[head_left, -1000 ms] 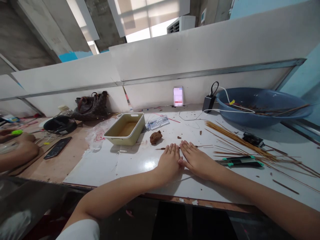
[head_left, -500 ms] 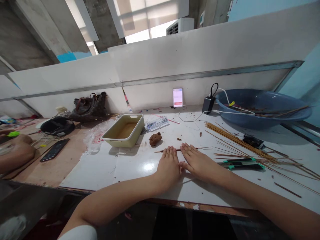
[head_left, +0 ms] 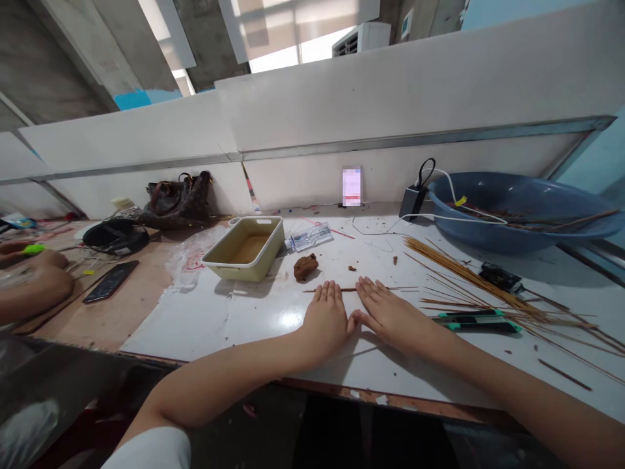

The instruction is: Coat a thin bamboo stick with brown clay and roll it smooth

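- A brown handbag (head_left: 178,203) is set before the partition (head_left: 293,133).
- A dark phone (head_left: 111,281) is laid flat on the desk (head_left: 141,290).
- A lit phone (head_left: 352,187) is propped against the partition.
- A crumpled plastic bag (head_left: 193,262), printed in red, is spread on the desk.
- A black box (head_left: 411,202) is stood near the partition.
- An air conditioner (head_left: 368,39) is seen beyond the partition.

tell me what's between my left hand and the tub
The brown lump lies between your left hand and the tub, in the head view. The stick under your hand also pokes out on that side.
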Demonstrator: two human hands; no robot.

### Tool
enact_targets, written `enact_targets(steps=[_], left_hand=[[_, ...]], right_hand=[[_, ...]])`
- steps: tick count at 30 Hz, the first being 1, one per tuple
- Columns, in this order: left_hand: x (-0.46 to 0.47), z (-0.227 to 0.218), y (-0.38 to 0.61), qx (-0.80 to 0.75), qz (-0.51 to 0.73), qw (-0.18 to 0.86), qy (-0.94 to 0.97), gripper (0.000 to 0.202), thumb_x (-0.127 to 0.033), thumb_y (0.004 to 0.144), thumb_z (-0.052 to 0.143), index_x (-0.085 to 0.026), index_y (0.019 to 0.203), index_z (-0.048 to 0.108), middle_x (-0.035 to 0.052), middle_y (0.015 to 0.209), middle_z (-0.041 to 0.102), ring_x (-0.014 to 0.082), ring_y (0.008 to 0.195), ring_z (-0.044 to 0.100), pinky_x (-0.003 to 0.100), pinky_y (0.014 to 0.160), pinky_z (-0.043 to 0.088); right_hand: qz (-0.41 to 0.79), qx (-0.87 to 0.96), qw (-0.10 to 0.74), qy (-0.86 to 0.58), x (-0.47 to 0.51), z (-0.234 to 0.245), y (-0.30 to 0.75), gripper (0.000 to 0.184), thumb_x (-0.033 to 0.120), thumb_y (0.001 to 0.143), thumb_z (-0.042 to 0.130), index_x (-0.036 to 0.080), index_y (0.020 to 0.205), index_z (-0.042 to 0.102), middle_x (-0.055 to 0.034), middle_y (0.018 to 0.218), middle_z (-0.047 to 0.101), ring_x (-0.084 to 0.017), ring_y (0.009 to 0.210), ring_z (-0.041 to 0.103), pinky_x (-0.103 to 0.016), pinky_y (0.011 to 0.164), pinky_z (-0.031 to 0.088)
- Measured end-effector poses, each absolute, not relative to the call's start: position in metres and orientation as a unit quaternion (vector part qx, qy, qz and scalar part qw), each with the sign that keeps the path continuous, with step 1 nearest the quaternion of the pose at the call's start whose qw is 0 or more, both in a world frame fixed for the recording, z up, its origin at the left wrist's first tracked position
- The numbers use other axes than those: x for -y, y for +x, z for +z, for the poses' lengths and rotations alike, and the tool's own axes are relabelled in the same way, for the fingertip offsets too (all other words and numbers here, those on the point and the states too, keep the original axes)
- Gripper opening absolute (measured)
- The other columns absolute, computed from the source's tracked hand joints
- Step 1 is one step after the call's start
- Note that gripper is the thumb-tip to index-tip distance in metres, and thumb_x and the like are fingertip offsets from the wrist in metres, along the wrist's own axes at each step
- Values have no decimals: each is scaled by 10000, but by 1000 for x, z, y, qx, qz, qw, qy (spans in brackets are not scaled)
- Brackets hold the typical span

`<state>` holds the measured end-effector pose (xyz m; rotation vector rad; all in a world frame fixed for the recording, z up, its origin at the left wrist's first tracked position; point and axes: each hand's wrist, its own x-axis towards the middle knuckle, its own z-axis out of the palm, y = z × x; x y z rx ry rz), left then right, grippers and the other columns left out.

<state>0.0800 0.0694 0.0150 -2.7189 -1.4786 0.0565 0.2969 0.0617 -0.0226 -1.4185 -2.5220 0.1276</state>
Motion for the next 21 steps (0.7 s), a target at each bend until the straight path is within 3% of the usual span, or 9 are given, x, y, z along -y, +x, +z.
enact_targets(steps=[4,10,21], left_hand=[[-86,21,83,499,20,14,-866,795,-494,1162,293,118,1655,410,329,1720,420,382,1659,393,485,1372,290],[-65,7,79,487,-1,30,-873,801,-517,1141,325,83,1659,438,325,1700,458,414,1638,425,548,1367,292],[-79,18,84,520,12,36,-853,792,-478,1155,298,142,1626,443,354,1688,457,399,1637,430,496,1364,304]], right_hand=[[24,866,144,-478,-78,-21,298,840,635,1175,300,81,1797,184,-249,1795,306,-362,1696,279,-611,1377,284],[20,861,125,-492,-56,-27,296,925,718,1139,329,63,1786,240,-259,1789,325,-383,1678,326,-580,1364,329],[15,844,133,-519,-70,-23,288,955,738,1138,238,18,1762,296,-280,1783,329,-375,1689,299,-583,1384,277]])
